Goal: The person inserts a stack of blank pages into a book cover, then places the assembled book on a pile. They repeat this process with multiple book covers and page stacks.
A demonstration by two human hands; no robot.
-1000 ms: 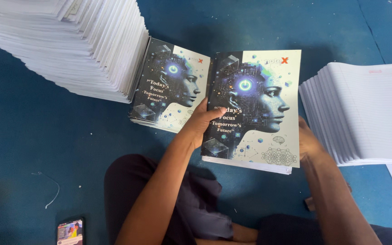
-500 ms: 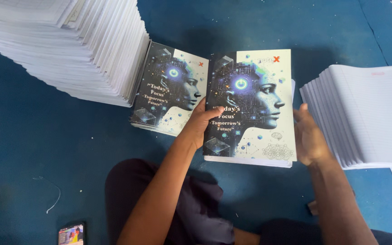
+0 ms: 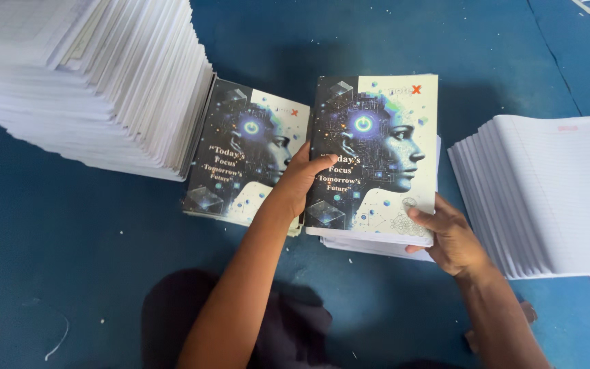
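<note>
- Fig.: head view, looking down at two bare hands on a blue floor covering [image 3: 69,260], w/ stacks of printed matter around.
- Held notebook [image 3: 377,157]: glossy cover, side-profile head in blue/white tones on dark-to-pale ground; lies flat atop a low pile of inner pages [image 3: 370,244], which shows at its near and right edges.
- Left hand [image 3: 300,179]: grip closed over the held notebook's left (spine) edge, thumb on top of the cover, remaining digits hidden beneath.
- Right hand [image 3: 453,236]: grip closed on the near right corner, fingers curled over the cover edge; the palm sits below the corner, toward the person.
- Key relation: the notebook's long axis runs away from the person, slightly tilted clockwise; the book lies directly ahead of both hands, btwn them. Left hand is at mid-length of the spine side, right hand at the near end, so both are in contact and neither is nearer.
- Second notebook [image 3: 247,160]: same cover, lies just left of the held one, touching or nearly touching the left hand's back; its far left edge tucks under the tall stack.
- Tall stack of white pages [image 3: 97,75]: upper left, fanned and leaning.
- Ruled-page stack [image 3: 548,198]: right, fanned, just beside the right hand, apart from it.
- Person's dark-clothed knee [image 3: 199,314]: bottom centre.
</note>
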